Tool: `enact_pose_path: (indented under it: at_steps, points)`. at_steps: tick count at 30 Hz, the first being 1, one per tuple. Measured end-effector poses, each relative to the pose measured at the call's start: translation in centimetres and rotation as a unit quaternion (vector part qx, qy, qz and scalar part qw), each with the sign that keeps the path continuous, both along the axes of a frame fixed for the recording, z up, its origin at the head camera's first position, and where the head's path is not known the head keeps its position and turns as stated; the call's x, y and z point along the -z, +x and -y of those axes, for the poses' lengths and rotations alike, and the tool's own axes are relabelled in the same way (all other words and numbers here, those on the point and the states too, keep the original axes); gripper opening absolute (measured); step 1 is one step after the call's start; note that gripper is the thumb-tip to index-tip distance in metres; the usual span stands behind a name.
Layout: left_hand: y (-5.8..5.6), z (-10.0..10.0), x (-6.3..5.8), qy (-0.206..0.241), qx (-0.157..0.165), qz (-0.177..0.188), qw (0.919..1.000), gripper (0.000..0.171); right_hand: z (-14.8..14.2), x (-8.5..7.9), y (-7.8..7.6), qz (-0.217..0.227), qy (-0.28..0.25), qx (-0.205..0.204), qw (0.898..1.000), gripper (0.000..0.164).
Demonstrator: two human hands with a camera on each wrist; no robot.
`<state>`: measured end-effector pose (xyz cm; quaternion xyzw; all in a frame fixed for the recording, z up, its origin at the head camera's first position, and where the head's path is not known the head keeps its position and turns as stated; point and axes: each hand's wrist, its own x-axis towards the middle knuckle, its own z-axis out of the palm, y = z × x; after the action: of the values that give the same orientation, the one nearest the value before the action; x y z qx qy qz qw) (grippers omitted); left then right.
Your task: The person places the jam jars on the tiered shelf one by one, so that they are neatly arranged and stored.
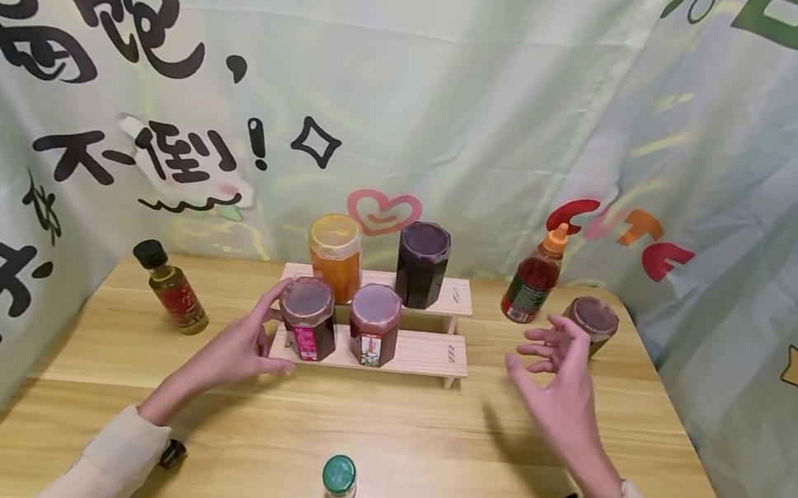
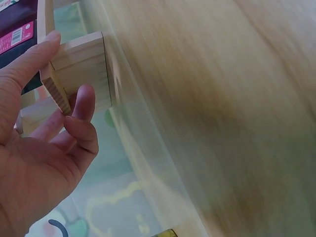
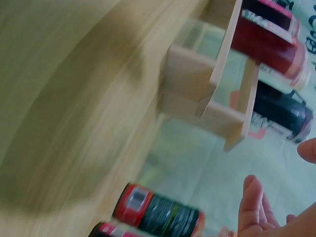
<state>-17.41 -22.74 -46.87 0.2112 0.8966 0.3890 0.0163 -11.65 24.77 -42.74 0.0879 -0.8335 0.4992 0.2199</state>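
My left hand (image 1: 240,350) is at the left end of a two-step wooden shelf (image 1: 431,353). In the left wrist view its thumb (image 2: 42,52) lies along the board's front edge while the other fingers curl in by the board's end (image 2: 57,91). Right beside it stands a dark jar with a pink label (image 1: 308,329). My right hand (image 1: 561,389) hovers right of the shelf, fingers spread and loosely bent, holding nothing. In the head view it overlaps another dark jar (image 1: 595,319), near a red sauce bottle with an orange cap (image 1: 533,282).
A reddish jar (image 1: 374,329) shares the lower step; an orange jar (image 1: 336,262) and a dark jar (image 1: 422,268) stand on the upper one. An oil bottle (image 1: 177,292) stands at left, and a green-capped shaker (image 1: 339,478) at the front. A printed curtain (image 1: 464,83) hangs behind the table.
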Motion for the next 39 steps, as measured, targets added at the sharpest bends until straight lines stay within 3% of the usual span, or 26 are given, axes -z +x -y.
enact_pose_path:
  at_steps: [7,13,19,32,39]
  points:
    - [0.0,0.0,0.0,-0.001,0.001,-0.002,1.0000,0.135,-2.8,0.2,0.1,0.016,0.006,0.072,0.997,0.081]
    - [-0.1,-0.1,0.0,0.005,0.003,0.002,1.0000,0.135,-4.4,0.1,-0.4,0.060,0.020,0.138,0.988,0.091]
    - [0.0,-0.1,0.0,0.006,0.005,-0.001,1.0000,0.134,-5.9,0.5,-0.9,0.095,0.034,0.170,0.980,0.096]
    - [0.1,-0.1,0.0,0.007,0.002,0.006,1.0000,0.136,-8.3,1.5,-2.9,0.129,0.060,0.179,0.973,0.106]
    - [0.0,-0.2,-0.1,0.006,0.001,0.007,1.0000,0.136,-9.1,2.3,-4.0,0.136,0.050,0.137,0.980,0.117]
